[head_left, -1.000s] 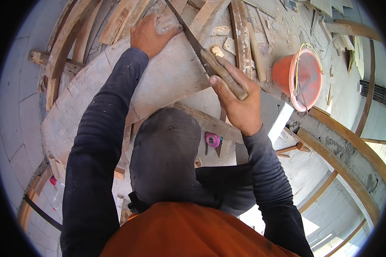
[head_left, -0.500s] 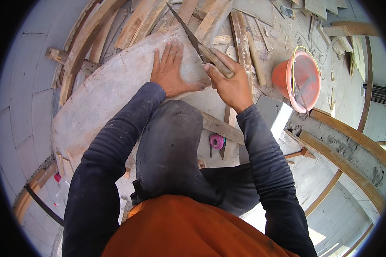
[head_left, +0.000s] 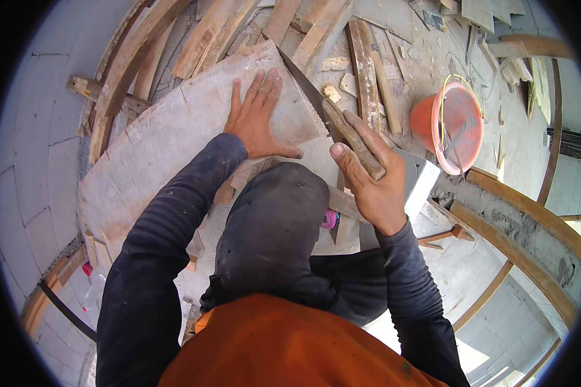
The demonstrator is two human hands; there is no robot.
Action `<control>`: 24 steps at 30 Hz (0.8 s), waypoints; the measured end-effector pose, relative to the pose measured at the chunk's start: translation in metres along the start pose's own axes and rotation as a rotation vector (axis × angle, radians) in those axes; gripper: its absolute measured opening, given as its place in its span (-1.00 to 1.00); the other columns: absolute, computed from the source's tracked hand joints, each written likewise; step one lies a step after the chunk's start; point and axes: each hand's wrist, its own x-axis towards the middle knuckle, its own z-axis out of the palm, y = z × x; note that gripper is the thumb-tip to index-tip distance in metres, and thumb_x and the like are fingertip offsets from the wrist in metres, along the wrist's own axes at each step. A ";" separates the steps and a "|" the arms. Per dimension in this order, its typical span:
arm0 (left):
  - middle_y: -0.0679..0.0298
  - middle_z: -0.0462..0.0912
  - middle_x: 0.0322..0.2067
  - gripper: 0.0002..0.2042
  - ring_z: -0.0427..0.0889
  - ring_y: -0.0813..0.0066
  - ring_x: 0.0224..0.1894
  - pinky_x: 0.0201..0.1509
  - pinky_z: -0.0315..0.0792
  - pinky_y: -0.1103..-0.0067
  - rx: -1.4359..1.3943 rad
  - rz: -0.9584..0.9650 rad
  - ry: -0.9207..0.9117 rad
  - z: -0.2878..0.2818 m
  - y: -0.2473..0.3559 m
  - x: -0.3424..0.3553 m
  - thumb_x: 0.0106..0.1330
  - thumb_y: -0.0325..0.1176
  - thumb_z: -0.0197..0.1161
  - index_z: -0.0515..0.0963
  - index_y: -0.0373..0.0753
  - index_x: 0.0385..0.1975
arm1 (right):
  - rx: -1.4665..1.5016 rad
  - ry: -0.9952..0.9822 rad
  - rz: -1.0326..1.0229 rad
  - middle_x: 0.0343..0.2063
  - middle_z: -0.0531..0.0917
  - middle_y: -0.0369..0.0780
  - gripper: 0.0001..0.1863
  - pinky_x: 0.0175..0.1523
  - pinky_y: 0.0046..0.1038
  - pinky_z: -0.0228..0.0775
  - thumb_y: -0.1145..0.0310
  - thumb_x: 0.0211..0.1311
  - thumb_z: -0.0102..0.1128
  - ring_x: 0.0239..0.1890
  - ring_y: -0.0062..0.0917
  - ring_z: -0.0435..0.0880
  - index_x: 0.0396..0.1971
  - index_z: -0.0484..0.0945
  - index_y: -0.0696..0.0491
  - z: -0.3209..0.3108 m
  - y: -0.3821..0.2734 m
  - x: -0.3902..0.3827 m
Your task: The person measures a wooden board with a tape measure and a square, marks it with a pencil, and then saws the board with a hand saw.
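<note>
The board, pale and broad, is laid slantwise across the area in front of the person, its near right corner placed just beyond the raised knee. It is pressed from above by the left hand, whose fingers are spread flat over its right end, pointed away from the body, with the thumb stretched out to the right along the near edge. By the right hand the saw is held, its wooden handle gripped between thumb and fingers and its dark blade directed up and to the left along the board's right edge (whether the teeth are touching the wood cannot be told). Beneath the board and beside the knee, a wooden beam can be seen, and the pink tape measure is partly covered by the knee. A grey block is placed just right of the right hand. Farther right, a red bucket with a yellow handle is tilted toward the person. Beyond the board, loose planks are scattered over the floor, and at far left a clear bottle is seen near the wall.
</note>
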 end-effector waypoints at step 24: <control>0.00 -0.17 0.69 0.51 -0.38 0.09 0.74 0.67 -0.64 -0.10 -0.018 -0.040 -0.057 -0.005 0.009 -0.001 -0.15 0.56 0.46 -0.13 -0.37 0.66 | -0.118 -0.035 -0.136 -0.10 0.77 0.17 -0.50 0.11 -0.27 0.60 0.41 0.38 0.34 0.00 0.01 0.81 0.29 0.58 0.18 0.018 -0.008 0.037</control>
